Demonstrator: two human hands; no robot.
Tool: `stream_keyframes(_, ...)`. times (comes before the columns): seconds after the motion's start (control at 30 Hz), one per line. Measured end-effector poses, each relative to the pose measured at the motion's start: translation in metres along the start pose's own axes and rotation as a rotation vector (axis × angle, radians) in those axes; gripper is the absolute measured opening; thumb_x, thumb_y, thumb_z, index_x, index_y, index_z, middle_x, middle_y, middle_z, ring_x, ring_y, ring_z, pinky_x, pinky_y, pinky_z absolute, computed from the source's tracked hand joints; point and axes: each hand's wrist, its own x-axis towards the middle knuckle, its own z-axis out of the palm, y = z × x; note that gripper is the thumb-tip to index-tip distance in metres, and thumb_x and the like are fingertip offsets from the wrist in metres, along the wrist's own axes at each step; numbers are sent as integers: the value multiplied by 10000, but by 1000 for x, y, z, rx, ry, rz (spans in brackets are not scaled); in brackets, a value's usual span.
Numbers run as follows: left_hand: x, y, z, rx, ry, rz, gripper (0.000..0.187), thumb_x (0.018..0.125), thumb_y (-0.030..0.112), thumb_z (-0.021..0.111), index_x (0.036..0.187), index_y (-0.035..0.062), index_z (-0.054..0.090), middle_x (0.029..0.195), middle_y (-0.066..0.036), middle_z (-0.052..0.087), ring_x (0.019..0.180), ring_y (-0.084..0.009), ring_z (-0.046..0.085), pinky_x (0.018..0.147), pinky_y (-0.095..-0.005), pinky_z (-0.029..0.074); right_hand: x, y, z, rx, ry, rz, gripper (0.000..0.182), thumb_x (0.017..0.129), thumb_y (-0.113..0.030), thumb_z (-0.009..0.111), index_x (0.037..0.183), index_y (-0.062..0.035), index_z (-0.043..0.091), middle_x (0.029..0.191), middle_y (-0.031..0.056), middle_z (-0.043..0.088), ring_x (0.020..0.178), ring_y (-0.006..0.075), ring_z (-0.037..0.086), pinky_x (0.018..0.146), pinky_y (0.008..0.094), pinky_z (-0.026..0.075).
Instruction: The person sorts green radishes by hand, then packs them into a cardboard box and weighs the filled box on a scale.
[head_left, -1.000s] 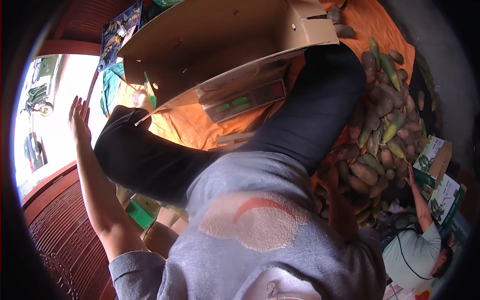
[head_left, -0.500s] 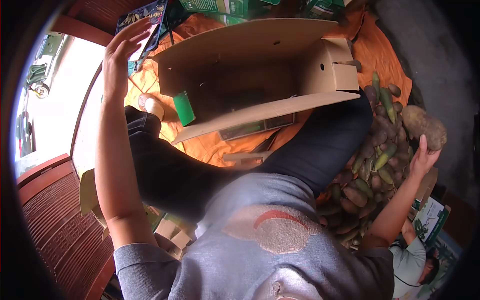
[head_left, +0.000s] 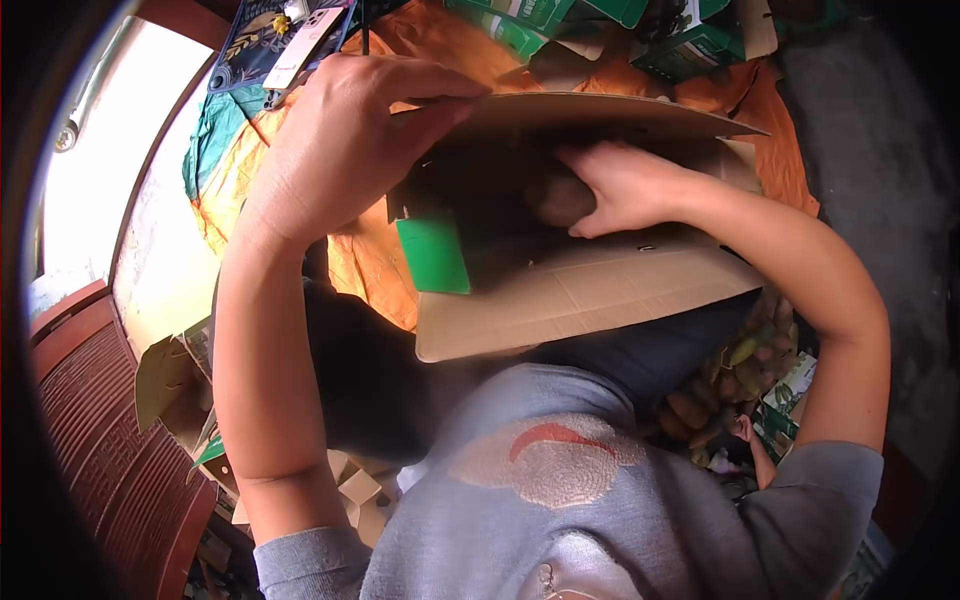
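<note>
An open cardboard box point(head_left: 590, 300) stands in front of my lap, with its near flap folded outward and a green panel point(head_left: 434, 256) at its left end. My left hand point(head_left: 375, 130) is at the box's far left edge, its thumb and fingers pinched on the cardboard. Inside the box's opening, my right hand point(head_left: 625, 188) holds a large brown tuber point(head_left: 562, 200). The box's interior is dark, and its bottom cannot be made out.
Brown tubers point(head_left: 690, 408) lie in a pile at the right, beyond my leg. Orange sheeting point(head_left: 370, 270) spreads under the box. Green cartons point(head_left: 690, 40) stand at the back, a phone point(head_left: 303, 48) at the upper left. Another person's arm point(head_left: 762, 465) shows at the lower right.
My right hand has carried the tuber from the right side into the box. My left hand has come down from its raised position onto the box edge. The box appears shifted and tilted in view.
</note>
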Motion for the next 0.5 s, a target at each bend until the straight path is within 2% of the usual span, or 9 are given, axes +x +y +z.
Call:
stream_keyframes(0.07, 1, 1, 2, 12, -6, -33, 165, 794, 43, 635, 950, 29, 687, 853, -107, 687, 771, -233, 666, 716, -306, 506, 43, 13, 35, -17, 133, -61, 724, 660, -308, 743, 1242, 12, 454, 1068, 253, 585, 998, 387, 574, 874, 437, 465)
stream_keyframes(0.17, 5, 4, 0, -11, -26, -51, 142, 796, 46, 641, 929, 23, 685, 848, -117, 682, 762, -244, 661, 711, -306, 505, 80, -1, 45, -136, -26, -15, 696, 697, -326, 723, 1259, -11, 461, 1138, 230, 567, 1063, 375, 545, 926, 427, 440)
stream_keyframes(0.3, 5, 7, -1, -4, -35, -41, 135, 805, 81, 654, 925, 31, 690, 838, -108, 681, 768, -242, 658, 701, -315, 503, 114, 3, 81, -65, -70, -70, 651, 761, -329, 683, 1295, -36, 454, 1229, 214, 524, 1138, 348, 504, 978, 413, 402)
stream_keyframes(0.5, 4, 6, 3, -28, -19, -57, 152, 816, 78, 643, 956, 47, 695, 860, -97, 689, 763, -219, 661, 702, -306, 504, 120, -13, 63, -39, 16, -182, 600, 772, -306, 677, 1275, -43, 483, 1207, 195, 545, 1132, 351, 511, 981, 403, 402)
